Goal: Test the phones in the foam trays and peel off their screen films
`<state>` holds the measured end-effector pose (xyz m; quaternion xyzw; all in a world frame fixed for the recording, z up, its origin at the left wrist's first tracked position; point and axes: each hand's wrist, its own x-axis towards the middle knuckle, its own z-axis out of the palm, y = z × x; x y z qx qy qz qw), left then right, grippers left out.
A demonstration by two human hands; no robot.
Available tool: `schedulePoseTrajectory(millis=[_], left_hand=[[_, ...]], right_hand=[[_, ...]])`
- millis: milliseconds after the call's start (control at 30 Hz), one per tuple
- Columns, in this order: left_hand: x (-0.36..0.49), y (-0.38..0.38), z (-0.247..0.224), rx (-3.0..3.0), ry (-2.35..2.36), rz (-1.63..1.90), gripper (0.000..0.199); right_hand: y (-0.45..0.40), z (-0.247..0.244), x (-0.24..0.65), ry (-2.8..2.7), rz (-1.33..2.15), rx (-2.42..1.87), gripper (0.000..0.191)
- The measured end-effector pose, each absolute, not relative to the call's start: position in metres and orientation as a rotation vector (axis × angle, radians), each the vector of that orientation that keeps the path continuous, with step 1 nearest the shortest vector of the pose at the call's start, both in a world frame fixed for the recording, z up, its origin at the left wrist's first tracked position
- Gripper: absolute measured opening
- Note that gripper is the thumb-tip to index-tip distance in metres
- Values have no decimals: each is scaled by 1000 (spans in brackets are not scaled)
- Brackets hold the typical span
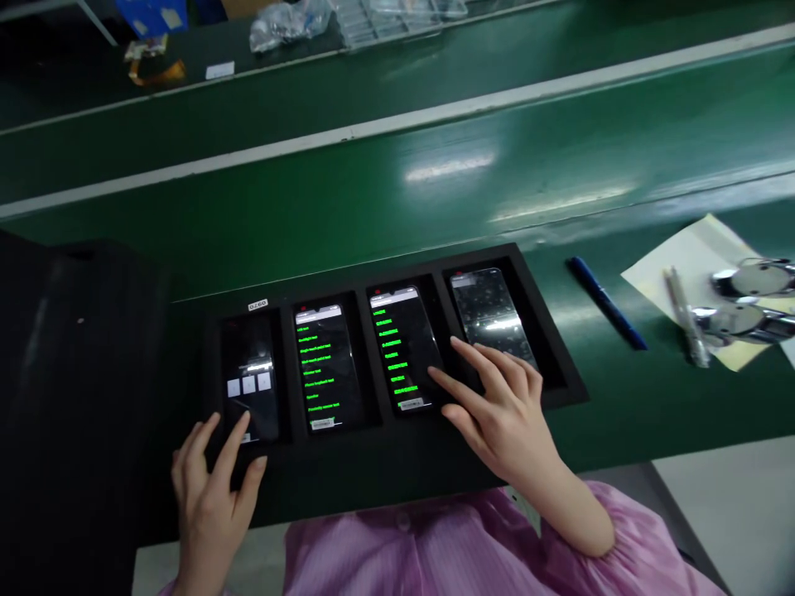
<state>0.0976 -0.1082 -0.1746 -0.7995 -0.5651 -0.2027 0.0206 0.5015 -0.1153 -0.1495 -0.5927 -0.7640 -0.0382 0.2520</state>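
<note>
A black tray with a row of compartments holds several smartphones, screens up. My left hand is open at the leftmost smartphone, index fingertip over its lower screen, which shows three pale squares. The second smartphone lists green test names on black. My right hand has its fingers spread, with the index fingertip at the right edge of the third smartphone, which also shows green lines. Its other fingers partly cover the rightmost smartphone, whose screen is dark with glare. Whether the fingertips touch glass I cannot tell.
Right of the tray lie a blue pen, a paper sheet, a clear pen-like stick and shiny metal round objects. A large black block stands at left. Plastic bags lie on the far ledge.
</note>
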Motion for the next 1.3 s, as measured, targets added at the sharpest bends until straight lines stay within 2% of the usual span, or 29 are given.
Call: schedulePoseTrajectory(millis=[133, 433, 767, 1167, 1300], left_hand=[[98, -108, -174, -2484, -1760, -635, 62], [100, -110, -172, -2454, -1848, -586, 51], [102, -110, -171, -2442, -1897, -586, 51], [103, -113, -171, -2426, -1962, -603, 47], [107, -103, -165, -2389, -1975, -573, 38]], right_hand=[[-112, -144, 487, -2060, -54, -1556, 32], [-102, -136, 419, -2124, 148, -1376, 37], [-90, -144, 399, -2182, 59, -1505, 44], [-96, -146, 428, -2050, -19, -1289, 24], [-95, -157, 431, -2005, -30, -1257, 25]])
